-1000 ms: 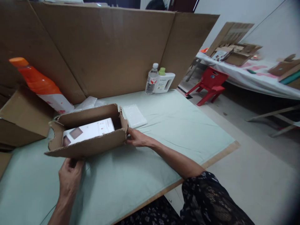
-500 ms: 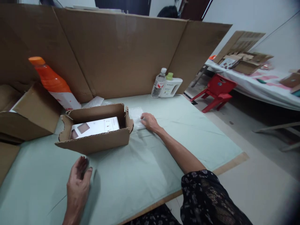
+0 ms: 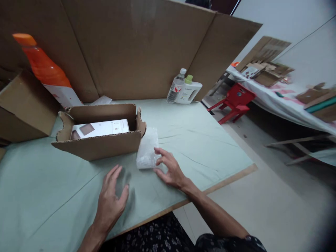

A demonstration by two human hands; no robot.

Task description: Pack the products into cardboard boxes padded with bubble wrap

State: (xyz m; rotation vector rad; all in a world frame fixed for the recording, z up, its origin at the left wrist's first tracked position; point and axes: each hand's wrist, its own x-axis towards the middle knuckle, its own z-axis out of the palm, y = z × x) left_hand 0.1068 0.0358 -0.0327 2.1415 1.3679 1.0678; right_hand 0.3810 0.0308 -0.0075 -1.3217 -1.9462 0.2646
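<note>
An open cardboard box (image 3: 115, 145) stands on the green-covered table, with a white printed carton (image 3: 105, 127) lying inside it. Against the box's right end lies a clear bubble wrap sheet (image 3: 147, 150). My right hand (image 3: 169, 168) is at the right edge of the bubble wrap, fingers apart and curved; whether a fingertip touches it I cannot tell. In front of the box hovers my left hand (image 3: 111, 196), thumb and fingers spread, with nothing in it.
A large orange bottle (image 3: 49, 73) leans at the back left beside another cardboard box (image 3: 28, 108). A water bottle (image 3: 176, 86) and a white jug with a green cap (image 3: 188, 91) stand before the cardboard screen (image 3: 147, 49). Right of the table is a red chair (image 3: 237, 99).
My right hand left the box's end, reached the bubble wrap, and now the wrap lies nearer me. My left hand let go of the box's front and moved right.
</note>
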